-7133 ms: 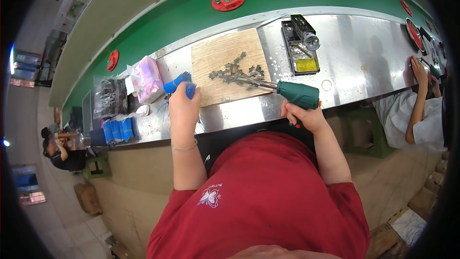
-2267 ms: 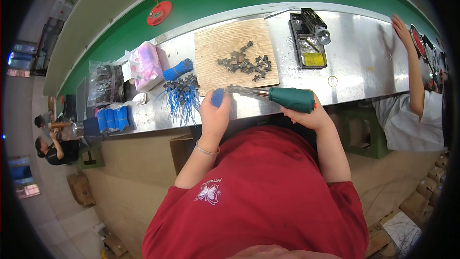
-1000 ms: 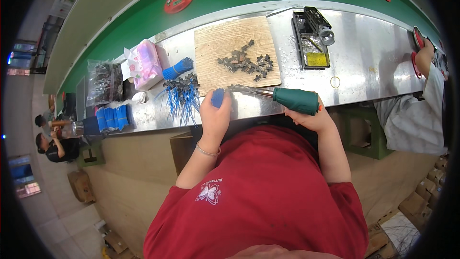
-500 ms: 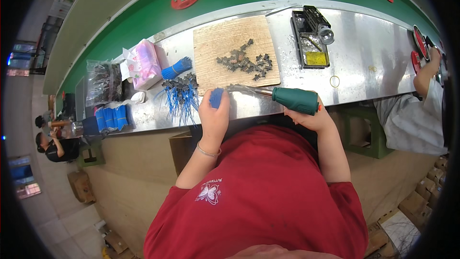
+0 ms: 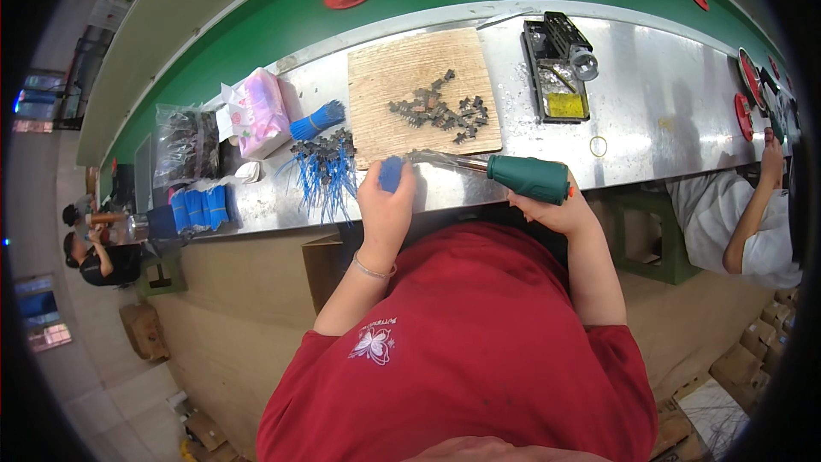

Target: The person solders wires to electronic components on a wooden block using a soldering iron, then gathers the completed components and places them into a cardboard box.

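Note:
My left hand (image 5: 382, 214) is closed on a short bundle of blue wires (image 5: 391, 174), whose blue face shows above the fingers at the bench's near edge. My right hand (image 5: 558, 210) grips the thick green handle of a soldering iron (image 5: 526, 178). Its long metal barrel points left, and the tip is close to the blue bundle; I cannot tell whether they touch. Beyond the hands, small dark connector parts (image 5: 436, 108) lie scattered on a wooden board (image 5: 372, 68). Left of the board, blue wires with black connectors (image 5: 325, 158) lie in a heap.
Further left are tied blue wires (image 5: 318, 120), blue bundles (image 5: 200, 209), a tissue pack (image 5: 259, 111) and a plastic bag (image 5: 186, 145). A black iron stand with a yellow sponge (image 5: 564, 105) is at the back right. Another person's arm (image 5: 753, 214) shows at the far right.
My hands and what they hold stay almost in place, with the left shifting very slightly right. The co-worker's arm at the far right has moved lower and nearer.

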`<state>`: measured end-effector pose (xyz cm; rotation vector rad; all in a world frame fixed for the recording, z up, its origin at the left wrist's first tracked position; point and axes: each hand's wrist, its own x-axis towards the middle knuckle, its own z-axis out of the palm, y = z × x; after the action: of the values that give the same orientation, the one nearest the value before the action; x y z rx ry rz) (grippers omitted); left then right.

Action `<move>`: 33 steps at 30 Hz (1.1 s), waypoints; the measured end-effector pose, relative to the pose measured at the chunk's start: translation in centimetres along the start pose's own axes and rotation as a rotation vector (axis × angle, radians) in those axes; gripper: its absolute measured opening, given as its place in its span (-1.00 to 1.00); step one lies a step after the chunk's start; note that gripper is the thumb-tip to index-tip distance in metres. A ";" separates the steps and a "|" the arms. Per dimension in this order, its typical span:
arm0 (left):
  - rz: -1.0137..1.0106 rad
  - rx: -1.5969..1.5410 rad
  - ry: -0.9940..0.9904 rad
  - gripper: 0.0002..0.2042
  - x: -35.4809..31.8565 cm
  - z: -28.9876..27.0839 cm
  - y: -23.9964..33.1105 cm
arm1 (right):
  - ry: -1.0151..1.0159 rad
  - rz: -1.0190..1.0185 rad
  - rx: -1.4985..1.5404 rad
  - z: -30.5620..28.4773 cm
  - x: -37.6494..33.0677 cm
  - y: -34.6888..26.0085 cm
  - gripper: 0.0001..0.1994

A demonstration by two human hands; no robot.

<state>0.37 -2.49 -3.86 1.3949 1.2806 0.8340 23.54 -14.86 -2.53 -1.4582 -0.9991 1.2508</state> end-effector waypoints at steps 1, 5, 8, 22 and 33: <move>-0.012 0.018 0.008 -0.87 0.0 0.0 0.0 | 0.004 -0.003 0.005 0.0 0.0 0.0 -0.76; 0.010 0.010 0.010 -0.87 0.0 0.0 0.0 | -0.003 -0.003 0.042 0.0 0.0 0.2 -0.77; 0.019 0.027 0.008 -0.87 0.0 0.0 0.0 | -0.007 0.029 0.065 0.0 0.0 0.2 -0.79; 0.030 0.072 0.003 -0.85 0.1 0.0 -0.3 | -0.011 0.019 0.034 0.1 -0.1 0.0 -0.79; 0.053 0.051 0.005 -0.84 0.0 0.0 0.0 | 0.050 0.034 0.099 0.3 -0.2 1.1 -0.78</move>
<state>0.39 -2.47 -3.86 1.4738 1.2812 0.8467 23.25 -15.23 -3.60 -1.4277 -0.8702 1.2638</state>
